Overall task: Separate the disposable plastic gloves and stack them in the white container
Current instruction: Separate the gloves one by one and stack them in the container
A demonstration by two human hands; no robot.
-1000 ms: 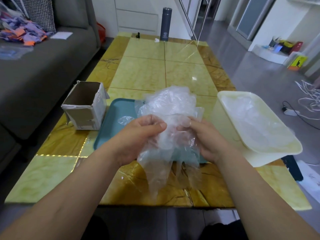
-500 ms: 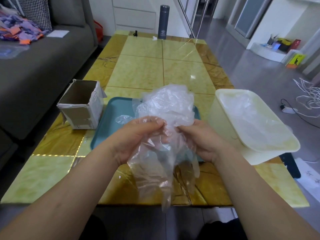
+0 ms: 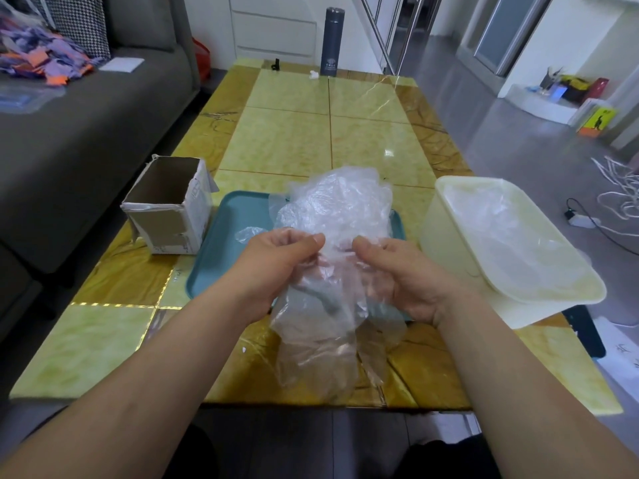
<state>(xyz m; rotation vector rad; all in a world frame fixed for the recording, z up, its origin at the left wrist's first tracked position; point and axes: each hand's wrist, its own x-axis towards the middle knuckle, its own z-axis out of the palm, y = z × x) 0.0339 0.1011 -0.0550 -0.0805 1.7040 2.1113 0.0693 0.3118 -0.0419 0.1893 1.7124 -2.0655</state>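
Glove-clump [image 3: 337, 209], one; left hand [image 3: 276, 267], right hand [image 3: 403, 276]

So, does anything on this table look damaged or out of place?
The cardboard box left of the teal tray has torn, ragged edges. The white container seems to reach past the right edge of the table. Nothing looks spilled.

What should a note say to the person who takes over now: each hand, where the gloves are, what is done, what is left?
Hands: the left hand and the right hand both pinch the glove bundle over the teal tray.
Things: the white container stands right of the tray; stacked gloves lie in it. One loose glove lies on the tray.
Done: some gloves are stacked.
Left: separate the bundle, glove by glove, into the container.
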